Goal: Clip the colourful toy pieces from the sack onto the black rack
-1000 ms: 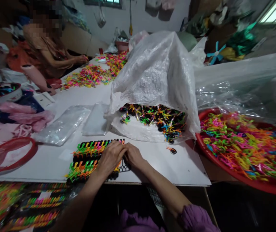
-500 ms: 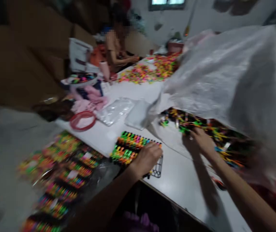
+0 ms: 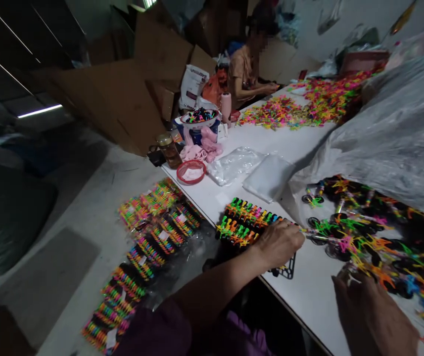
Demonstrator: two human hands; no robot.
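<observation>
My left hand point(image 3: 280, 242) is closed over the right part of a black grid rack point(image 3: 289, 269), at the table's near edge. Rows of small bright toy bicycles point(image 3: 237, 225) with black wheels stand packed in the rack's left part. What the left fingers hold is hidden. My right hand point(image 3: 380, 309) is at the near side of a heap of loose toy bicycles point(image 3: 375, 242), some with clear tubes. Its fingers are curled and blurred around a small shiny bit that I cannot make out.
A big translucent sack point(image 3: 393, 133) rises behind the heap. Clear plastic bags point(image 3: 237, 165) and a red basket point(image 3: 191, 173) lie on the table point(image 3: 301, 291). Bagged toy bicycles point(image 3: 137, 252) cover floor at left. A person point(image 3: 243, 74) sits by colourful pieces point(image 3: 278, 112).
The view has swung left. My right hand has drawn back from deep in the heap to its near side. My left hand stays on the rack.
</observation>
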